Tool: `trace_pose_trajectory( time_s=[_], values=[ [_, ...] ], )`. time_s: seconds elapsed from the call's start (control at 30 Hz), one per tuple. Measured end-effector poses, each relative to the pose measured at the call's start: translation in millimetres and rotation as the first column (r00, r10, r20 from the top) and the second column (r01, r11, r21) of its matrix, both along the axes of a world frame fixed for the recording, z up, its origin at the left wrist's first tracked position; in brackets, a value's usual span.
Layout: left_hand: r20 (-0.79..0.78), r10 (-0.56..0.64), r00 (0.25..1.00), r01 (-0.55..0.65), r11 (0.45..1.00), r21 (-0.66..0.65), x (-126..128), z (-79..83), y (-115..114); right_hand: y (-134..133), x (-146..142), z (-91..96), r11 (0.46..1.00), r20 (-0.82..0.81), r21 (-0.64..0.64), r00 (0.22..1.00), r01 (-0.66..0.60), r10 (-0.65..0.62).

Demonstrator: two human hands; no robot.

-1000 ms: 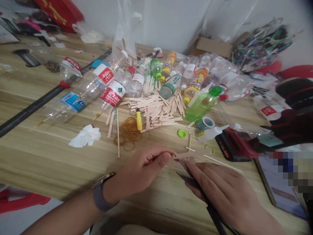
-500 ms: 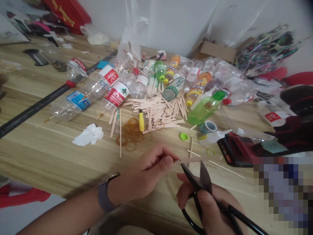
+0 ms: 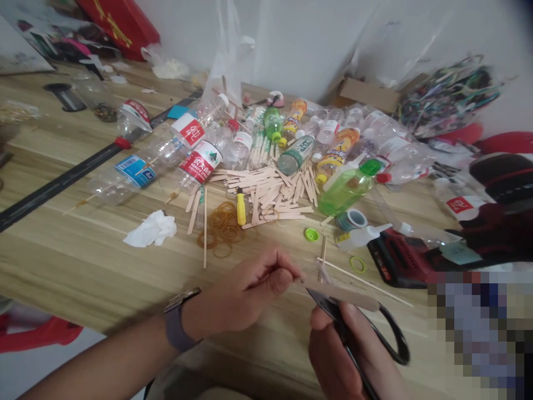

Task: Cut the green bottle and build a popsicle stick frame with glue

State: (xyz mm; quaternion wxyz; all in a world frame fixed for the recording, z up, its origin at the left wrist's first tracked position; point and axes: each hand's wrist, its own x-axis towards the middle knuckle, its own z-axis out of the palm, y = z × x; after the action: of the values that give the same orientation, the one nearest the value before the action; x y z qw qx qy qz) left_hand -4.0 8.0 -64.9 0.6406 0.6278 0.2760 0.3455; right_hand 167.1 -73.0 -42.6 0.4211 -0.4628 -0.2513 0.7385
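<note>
My left hand (image 3: 250,294), with a watch on its wrist, pinches the left end of a flat wooden craft stick (image 3: 360,299) between thumb and forefinger. The stick runs right, over the scissors. In my right hand (image 3: 345,350) are black-handled scissors (image 3: 322,303), their tip pointing at the left fingertips. One handle loop sticks out to the right, and the fingers hide part of the other. The blades look nearly together; the stick covers part of them. Beyond the hands lie rubber bands (image 3: 225,225), a yellow-handled screwdriver (image 3: 241,210) and a pile of craft sticks (image 3: 270,191).
Plastic bottles (image 3: 341,153) crowd the back of the table, a green bottle (image 3: 347,191) among them. A glue bottle (image 3: 362,236), a tape roll (image 3: 352,219) and a red-black battery tool (image 3: 400,261) stand right. Crumpled tissue (image 3: 152,229) lies left, near a long dark bar (image 3: 62,186).
The scissors have turned in my right hand, and their spread blades have come nearly together. My left hand still pinches the craft stick in about the same place.
</note>
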Motion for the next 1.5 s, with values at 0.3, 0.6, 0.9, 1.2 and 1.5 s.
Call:
trace_pose_trajectory(
  time_s=[0.3, 0.6, 0.9, 1.2, 1.5],
  values=[
    [0.068, 0.082, 0.994, -0.072, 0.988, -0.136, 10.9, -3.8, -11.1, 3.5, 11.0, -18.7, 0.806, 0.473, 0.558, 0.874, -0.196, -0.115],
    [0.095, 0.160, 0.983, -0.126, 0.948, -0.291, 22.6, -8.9, -17.0, 12.8, 18.7, -2.1, 0.666, 0.788, 0.559, 0.565, -0.493, -0.244],
    [-0.373, 0.196, 0.907, -0.236, 0.970, -0.065, 8.4, 12.1, -12.6, 33.3, 30.3, 9.6, 0.235, 0.764, 0.458, 0.244, -0.858, -0.597],
    [-0.346, 0.237, 0.908, -0.276, 0.959, -0.065, 15.8, 10.7, -15.9, 34.7, 36.4, 7.3, 0.277, 0.792, 0.445, 0.230, -0.852, -0.566],
    [-0.061, 0.301, 0.952, -0.306, 0.944, -0.121, 17.8, 5.7, -29.0, 12.6, 13.3, -4.5, 0.594, 0.747, 0.649, 0.549, -0.476, -0.375]
  ],
)
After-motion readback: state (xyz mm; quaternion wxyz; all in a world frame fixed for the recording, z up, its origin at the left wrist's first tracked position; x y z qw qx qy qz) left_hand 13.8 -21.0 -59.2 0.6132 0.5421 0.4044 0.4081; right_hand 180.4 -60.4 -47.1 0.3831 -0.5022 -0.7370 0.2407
